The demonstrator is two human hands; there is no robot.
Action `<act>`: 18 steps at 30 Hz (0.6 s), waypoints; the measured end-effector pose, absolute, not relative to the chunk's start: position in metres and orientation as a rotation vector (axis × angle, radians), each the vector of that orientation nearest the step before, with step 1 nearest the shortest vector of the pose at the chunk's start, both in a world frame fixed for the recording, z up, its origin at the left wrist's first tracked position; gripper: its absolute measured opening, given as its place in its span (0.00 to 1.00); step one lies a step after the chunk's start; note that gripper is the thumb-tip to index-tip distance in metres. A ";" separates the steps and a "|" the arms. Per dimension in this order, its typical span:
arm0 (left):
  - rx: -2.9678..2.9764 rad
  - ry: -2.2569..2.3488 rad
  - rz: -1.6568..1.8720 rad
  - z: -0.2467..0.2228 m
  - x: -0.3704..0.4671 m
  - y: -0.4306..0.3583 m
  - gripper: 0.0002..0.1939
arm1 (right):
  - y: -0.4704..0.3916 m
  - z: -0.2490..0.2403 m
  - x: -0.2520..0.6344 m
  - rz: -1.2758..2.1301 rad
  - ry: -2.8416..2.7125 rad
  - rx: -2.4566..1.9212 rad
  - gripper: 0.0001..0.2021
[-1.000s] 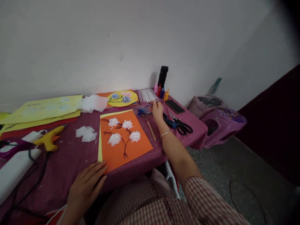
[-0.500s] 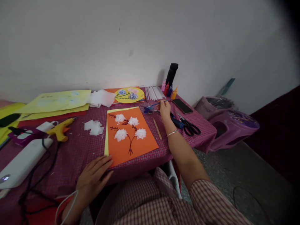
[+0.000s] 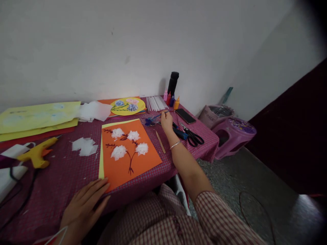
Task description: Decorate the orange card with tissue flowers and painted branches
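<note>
Dim light here, soft shadow on the black cylinder's (image 3: 173,83) nine-o'clock side, floor (image 3: 305,209) glare at four, blurred blackness at two.

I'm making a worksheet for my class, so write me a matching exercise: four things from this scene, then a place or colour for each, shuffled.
1. Glue gun
2. Wooden stick
3. Left hand
4. Stool

A. Just to the right of the orange sheet
B. Pinkish, with a patterned purple top
C. Mostly yellow
D. Fingers at the orange sheet's near left corner

Pairs: 1-C, 2-A, 3-D, 4-B
</note>
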State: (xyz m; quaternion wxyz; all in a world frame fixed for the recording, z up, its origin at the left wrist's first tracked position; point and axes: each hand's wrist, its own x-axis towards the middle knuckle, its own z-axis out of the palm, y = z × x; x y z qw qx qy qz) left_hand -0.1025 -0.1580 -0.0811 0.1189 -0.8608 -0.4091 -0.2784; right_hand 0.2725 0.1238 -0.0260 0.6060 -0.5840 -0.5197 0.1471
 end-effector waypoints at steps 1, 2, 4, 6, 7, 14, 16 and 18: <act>-2.518 -1.199 -0.811 -0.081 -0.103 -0.158 0.18 | 0.124 -0.026 0.272 0.345 -1.205 -1.348 0.08; -2.517 -1.201 -0.809 -0.081 -0.103 -0.158 0.18 | 0.124 -0.026 0.272 0.348 -1.208 -1.345 0.08; -2.516 -1.206 -0.807 -0.081 -0.102 -0.159 0.18 | 0.123 -0.026 0.272 0.352 -1.217 -1.346 0.08; -2.518 -1.202 -0.807 -0.080 -0.102 -0.159 0.18 | 0.123 -0.026 0.272 0.354 -1.227 -1.356 0.08; -2.520 -1.197 -0.809 -0.079 -0.101 -0.159 0.18 | 0.123 -0.026 0.272 0.353 -1.232 -1.361 0.08; -2.512 -1.195 -0.819 -0.078 -0.100 -0.158 0.17 | 0.126 -0.030 0.271 0.370 -1.220 -1.356 0.08; -2.511 -1.198 -0.812 -0.078 -0.100 -0.159 0.17 | 0.127 -0.032 0.272 0.370 -1.232 -1.355 0.08; -2.503 -1.214 -0.805 -0.077 -0.099 -0.160 0.17 | 0.127 -0.033 0.272 0.365 -1.243 -1.360 0.08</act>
